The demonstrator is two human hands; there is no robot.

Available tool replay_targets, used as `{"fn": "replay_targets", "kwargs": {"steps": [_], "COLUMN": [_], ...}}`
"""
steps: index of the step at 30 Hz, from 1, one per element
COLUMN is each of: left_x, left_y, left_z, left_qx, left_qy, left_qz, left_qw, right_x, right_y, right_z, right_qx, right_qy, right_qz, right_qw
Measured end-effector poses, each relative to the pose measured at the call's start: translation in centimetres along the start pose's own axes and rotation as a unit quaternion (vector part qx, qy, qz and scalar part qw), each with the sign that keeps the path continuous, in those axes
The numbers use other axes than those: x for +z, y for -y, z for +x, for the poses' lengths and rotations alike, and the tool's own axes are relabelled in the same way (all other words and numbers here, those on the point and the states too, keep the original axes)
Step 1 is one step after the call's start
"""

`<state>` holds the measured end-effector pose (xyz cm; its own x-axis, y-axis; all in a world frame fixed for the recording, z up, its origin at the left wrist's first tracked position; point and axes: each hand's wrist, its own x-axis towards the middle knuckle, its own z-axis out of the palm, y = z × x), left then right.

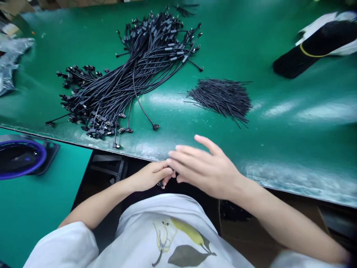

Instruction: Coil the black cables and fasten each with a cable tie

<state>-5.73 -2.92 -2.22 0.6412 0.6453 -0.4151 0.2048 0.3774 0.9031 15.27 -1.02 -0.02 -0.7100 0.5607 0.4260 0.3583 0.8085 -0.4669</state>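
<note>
My left hand (152,175) is curled below the near edge of the green table (279,149), pinching a small black piece at its fingertips. My right hand (205,167) lies just right of it, fingers stretched out and touching the left fingertips. A large heap of black cables with connectors (125,78) lies on the table ahead to the left. A smaller pile of thin black ties (223,97) lies ahead, beyond my right hand.
A banded black bundle (306,52) on white wrapping lies at the far right. A blue-rimmed round object (21,158) sits on a lower green surface at the left. Silvery plastic bags (9,59) lie at the far left. A cardboard box (251,230) stands below my right arm.
</note>
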Motion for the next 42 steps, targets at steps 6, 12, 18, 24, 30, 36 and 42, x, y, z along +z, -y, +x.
{"fn": "replay_targets", "kwargs": {"steps": [6,12,18,24,30,36,42], "left_x": [0.0,0.6,0.7,0.6,0.6,1.3,1.0], "left_y": [-2.2,-1.2,-1.3,-3.3,-2.3,-1.2,-3.6], "left_z": [-0.3,0.2,1.9,2.5,2.5,2.5,2.4], "left_qx": [-0.034,-0.105,-0.095,-0.046,-0.056,0.093,0.105], "left_qy": [0.037,0.07,0.115,0.084,0.12,0.007,0.015], "left_qz": [0.223,0.106,0.088,0.02,0.085,0.522,0.461], "left_qw": [0.973,0.986,0.985,0.995,0.988,0.848,0.881], "right_x": [1.4,0.8,-0.5,-2.8,-1.1,0.3,-0.5], "right_y": [2.1,2.0,0.3,-0.8,-0.6,-0.5,-1.2], "right_z": [-2.5,-2.8,-2.7,-1.6,-3.2,-3.9,-3.2], "right_qx": [-0.008,-0.075,-0.151,-0.124,-0.078,0.08,0.105], "right_qy": [0.134,0.161,0.157,0.103,0.087,0.171,0.149], "right_qz": [-0.256,-0.343,-0.356,-0.365,-0.329,-0.179,-0.132], "right_qw": [0.957,0.922,0.909,0.917,0.937,0.966,0.974]}}
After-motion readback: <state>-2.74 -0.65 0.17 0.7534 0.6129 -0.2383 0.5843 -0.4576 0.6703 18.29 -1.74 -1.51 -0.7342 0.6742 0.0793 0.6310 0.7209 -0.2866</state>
